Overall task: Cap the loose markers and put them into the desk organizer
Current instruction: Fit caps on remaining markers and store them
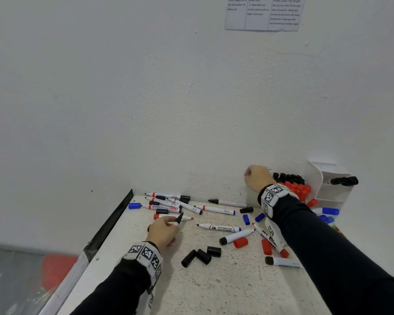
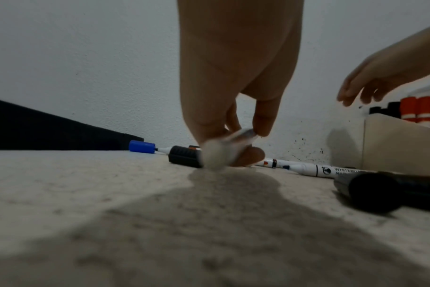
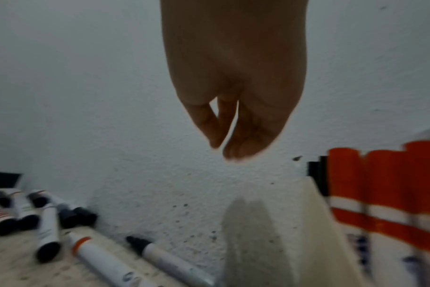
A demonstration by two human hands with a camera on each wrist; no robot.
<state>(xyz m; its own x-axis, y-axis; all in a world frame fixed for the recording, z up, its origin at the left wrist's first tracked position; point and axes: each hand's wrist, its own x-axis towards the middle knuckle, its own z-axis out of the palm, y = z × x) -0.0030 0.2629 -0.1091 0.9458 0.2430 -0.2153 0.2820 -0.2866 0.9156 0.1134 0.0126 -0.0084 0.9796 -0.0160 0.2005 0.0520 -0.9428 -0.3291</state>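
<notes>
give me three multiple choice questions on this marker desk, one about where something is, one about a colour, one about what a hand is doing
1. Where is the desk organizer?
A. back right corner
B. front left edge
C. table centre

2. What colour is the loose cap at the table's far left edge?
A. red
B. blue
C. green

3. What is the left hand doing?
A. lying flat
B. holding an uncapped marker
C. holding a cap

Answers: 1 A, it stands against the wall, right. 2 B, plainly blue. 3 B, its grip pinches a marker whose black tip is bare.
</notes>
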